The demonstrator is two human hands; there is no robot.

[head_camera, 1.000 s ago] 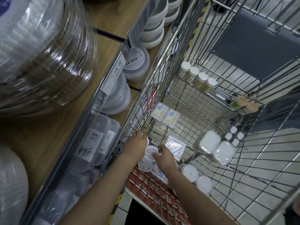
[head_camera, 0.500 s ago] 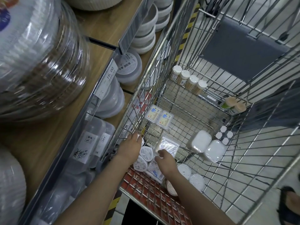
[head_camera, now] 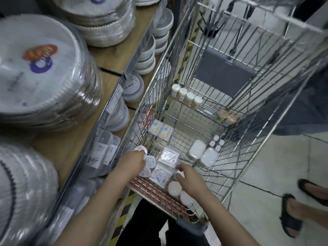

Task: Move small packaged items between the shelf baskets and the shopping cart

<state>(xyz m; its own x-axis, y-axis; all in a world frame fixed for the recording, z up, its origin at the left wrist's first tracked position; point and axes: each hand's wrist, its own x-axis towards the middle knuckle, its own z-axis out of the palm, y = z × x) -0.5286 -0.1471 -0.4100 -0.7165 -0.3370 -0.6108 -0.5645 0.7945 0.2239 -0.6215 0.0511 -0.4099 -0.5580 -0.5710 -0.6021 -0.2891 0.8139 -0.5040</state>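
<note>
Both hands work inside the shopping cart (head_camera: 186, 96), already well stocked with small packets: the left hand (head_camera: 132, 161) grips a round white tub (head_camera: 140, 150); the right hand (head_camera: 189, 176), fingers relaxed, hovers by flat packets (head_camera: 160, 174).

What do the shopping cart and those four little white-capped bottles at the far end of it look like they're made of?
Shopping cart: bare metal wire, silvery and shiny, going by its thin welded grid and glints. Four bottles: probably clear plastic with matte white caps, since tan contents show through the sides; glass can't be ruled out at this blur.
</note>
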